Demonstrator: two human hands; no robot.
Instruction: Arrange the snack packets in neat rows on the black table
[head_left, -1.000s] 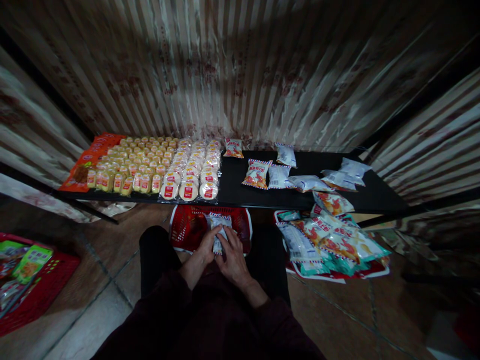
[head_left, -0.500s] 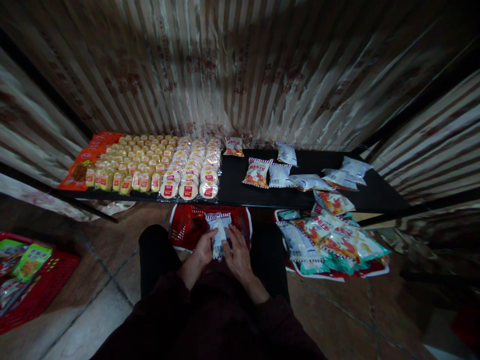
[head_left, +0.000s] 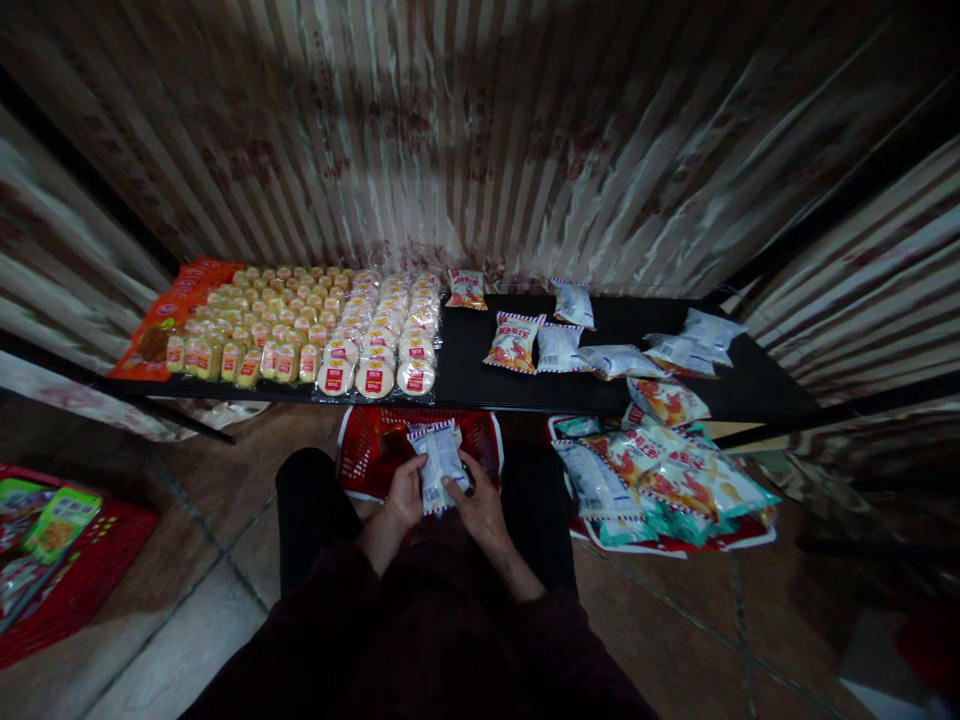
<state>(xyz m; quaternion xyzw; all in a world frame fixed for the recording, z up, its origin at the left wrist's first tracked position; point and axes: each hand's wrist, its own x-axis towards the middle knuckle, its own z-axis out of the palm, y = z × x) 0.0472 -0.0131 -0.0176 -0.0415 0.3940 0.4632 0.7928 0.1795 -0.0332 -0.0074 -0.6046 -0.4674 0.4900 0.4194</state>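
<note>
Both my hands hold one white snack packet [head_left: 439,462] with a red-and-blue striped edge, just above a red plastic basket [head_left: 370,450] on the floor. My left hand [head_left: 403,495] grips the packet's left side with the fingers curled. My right hand [head_left: 478,498] pinches its lower right side. The packet is upright and tilted a little to the right. In front of me stands a low black shelf [head_left: 480,380].
The shelf carries rows of small yellow cakes [head_left: 247,335], round wrapped cakes [head_left: 379,345] and loose snack packets [head_left: 559,345]. A heap of packets [head_left: 660,475] lies on the floor at the right. Another red basket [head_left: 52,560] stands at the left. A striped curtain hangs behind.
Both hands have lifted the packet up and forward out of my lap, over the red basket. The packet now shows more of its face.
</note>
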